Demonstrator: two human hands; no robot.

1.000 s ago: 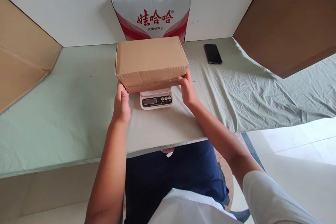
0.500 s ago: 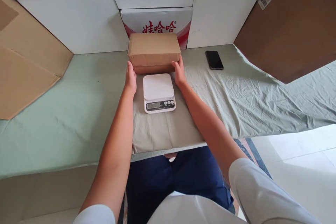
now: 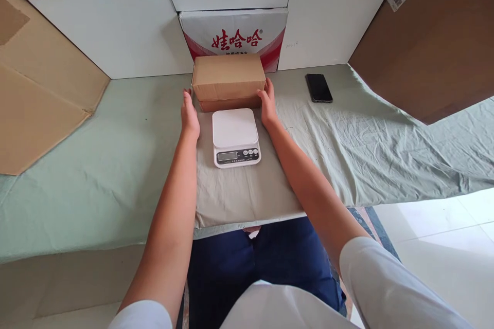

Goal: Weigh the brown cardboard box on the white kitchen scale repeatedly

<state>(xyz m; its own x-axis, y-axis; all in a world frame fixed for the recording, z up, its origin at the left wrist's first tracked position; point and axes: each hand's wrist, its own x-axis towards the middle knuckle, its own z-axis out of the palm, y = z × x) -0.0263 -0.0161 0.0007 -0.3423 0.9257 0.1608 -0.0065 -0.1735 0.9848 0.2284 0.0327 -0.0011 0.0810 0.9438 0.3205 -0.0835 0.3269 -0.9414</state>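
Here the cardboard box [image 3: 228, 81] sits between both hands' open grip, behind the scale [image 3: 235, 136].

The box [image 3: 228, 78] is plain brown cardboard, closed, oblong with its long side across the frame. It sits flat and level on the surface in the upper middle of the picture, just behind the scale. A darker strip runs along the bottom of its near face. My hands flank its two ends.

Matt cardboard box [image 3: 228, 76], smooth plastic scale [image 3: 235, 136], creased cloth [image 3: 116, 164]
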